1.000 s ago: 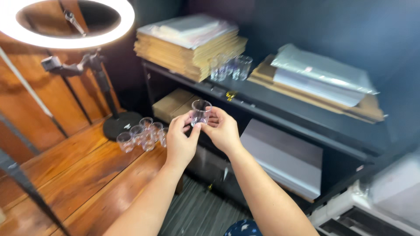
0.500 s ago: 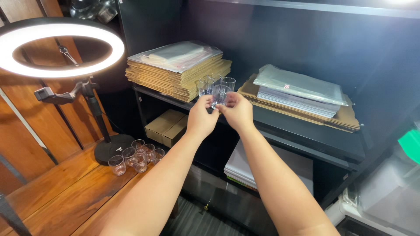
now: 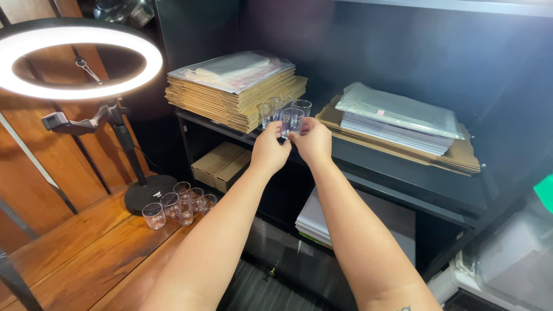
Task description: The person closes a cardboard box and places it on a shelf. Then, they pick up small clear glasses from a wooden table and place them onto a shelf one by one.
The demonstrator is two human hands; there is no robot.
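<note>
My left hand [image 3: 269, 151] and my right hand [image 3: 313, 140] are both stretched out to the black shelf [image 3: 403, 178], pinching one small clear plastic cup [image 3: 291, 120] between their fingertips. The cup is upright, just above the shelf's front edge. Right behind it stands a cluster of like clear cups [image 3: 276, 107] on the shelf. Down to the left, several more clear cups [image 3: 177, 204] stand on the wooden table [image 3: 86, 259].
A stack of brown cardboard sheets [image 3: 236, 98] topped with a plastic bag lies left of the cups; another flat stack with bagged white sheets [image 3: 403, 124] lies right. A lit ring light on a stand [image 3: 80, 60] rises from the table. Boxes [image 3: 222, 164] sit on the lower shelf.
Both hands have carried the cup from above the table up and forward to the shelf, close to the cups standing there. My view has risen with them.
</note>
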